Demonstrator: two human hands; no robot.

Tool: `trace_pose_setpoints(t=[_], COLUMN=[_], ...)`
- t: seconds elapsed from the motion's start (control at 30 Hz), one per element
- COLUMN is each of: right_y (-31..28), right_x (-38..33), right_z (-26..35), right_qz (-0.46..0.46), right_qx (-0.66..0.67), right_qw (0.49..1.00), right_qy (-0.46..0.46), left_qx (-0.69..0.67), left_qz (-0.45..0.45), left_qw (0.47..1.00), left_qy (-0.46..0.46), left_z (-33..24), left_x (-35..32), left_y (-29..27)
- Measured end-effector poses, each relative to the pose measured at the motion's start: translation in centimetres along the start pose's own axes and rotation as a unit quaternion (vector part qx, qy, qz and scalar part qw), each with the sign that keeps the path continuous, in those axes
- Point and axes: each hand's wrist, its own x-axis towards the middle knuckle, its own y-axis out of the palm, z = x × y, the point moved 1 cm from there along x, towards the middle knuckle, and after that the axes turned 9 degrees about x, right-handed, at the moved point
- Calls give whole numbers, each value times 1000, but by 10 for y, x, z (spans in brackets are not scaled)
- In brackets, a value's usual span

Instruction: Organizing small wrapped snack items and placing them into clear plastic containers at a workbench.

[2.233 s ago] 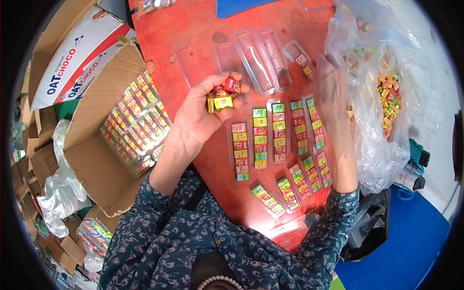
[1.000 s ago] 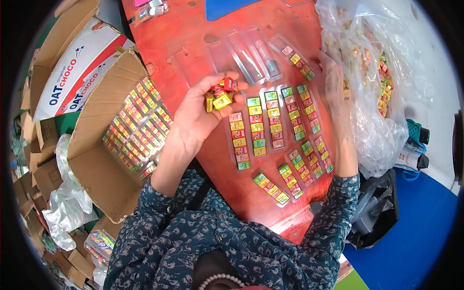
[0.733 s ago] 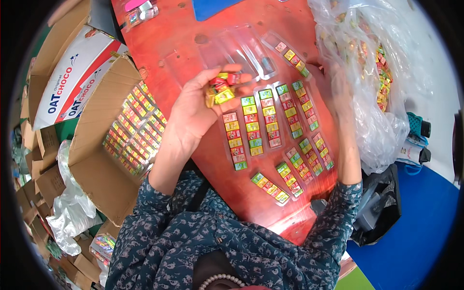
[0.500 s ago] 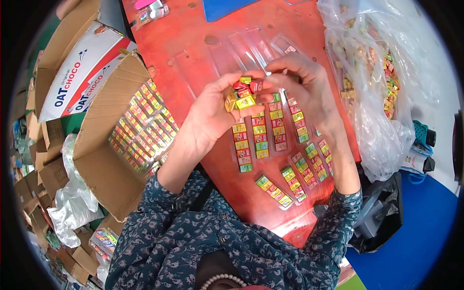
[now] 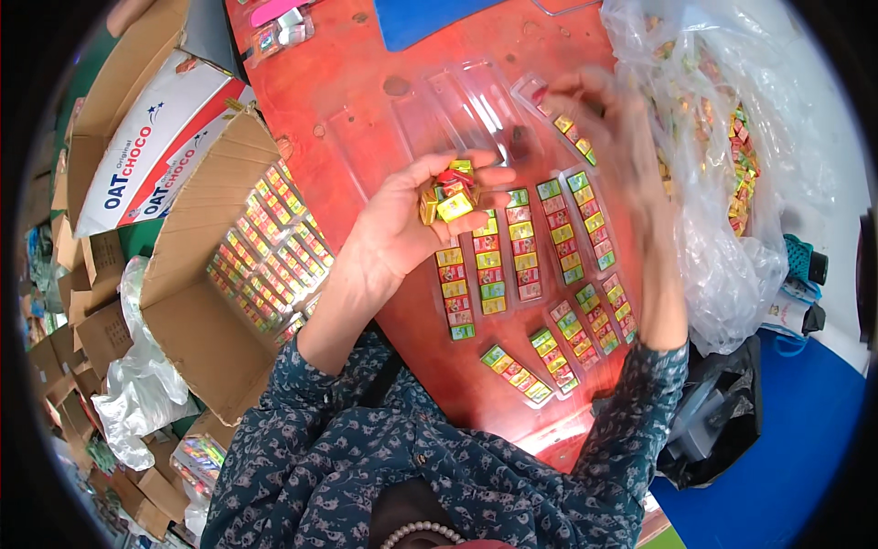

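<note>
My left hand [image 5: 389, 224] is cupped around a small heap of wrapped pieces [image 5: 453, 205] in red, yellow and gold, like candies. Farther right, my right hand [image 5: 608, 105] is smeared by motion over a narrow clear tray [image 5: 578, 137] that holds a row of such pieces; whether its fingers hold one cannot be made out. Several filled trays [image 5: 560, 231] fan out below the hands, with rows of red, yellow and green pieces. A nearer group of filled trays [image 5: 517, 373] lies toward my body. Beyond my left hand are clear plastic trays [image 5: 485, 102] without pieces.
On the left, an open cardboard box [image 5: 192, 311] contains many filled rows. A large clear bag [image 5: 722, 284] of loose pieces lies at the red table's [image 5: 366, 55] right side. A blue flat thing [image 5: 425, 20] lies at the far edge; a black bag [image 5: 722, 412] sits at lower right.
My right hand has moved from beside my left hand to the right and away, over the far-right tray. My left hand stays nearly in place with its heap.
</note>
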Motion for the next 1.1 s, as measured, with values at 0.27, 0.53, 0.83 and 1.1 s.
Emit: trace_pose_setpoints(t=[0.27, 0.53, 0.83, 1.1], right_y=[-20, -11, -38, -41], right_x=[48, 44, 21, 4], right_z=[-71, -82, -63, -58], right_qz=[82, 78, 40, 80], right_qx=[-232, -307, -308, -264], right_qw=[916, 900, 889, 938], right_qy=[-318, -300, -336, -211], left_qx=[12, 9, 20, 42], left_qz=[2, -11, -29, -31], left_qw=[1000, 1000, 999, 999], left_qy=[4, 6, 10, 5], left_z=[-3, -2, -6, -6], left_x=[1, 0, 1, 10], left_y=[3, -8, -8, -2])
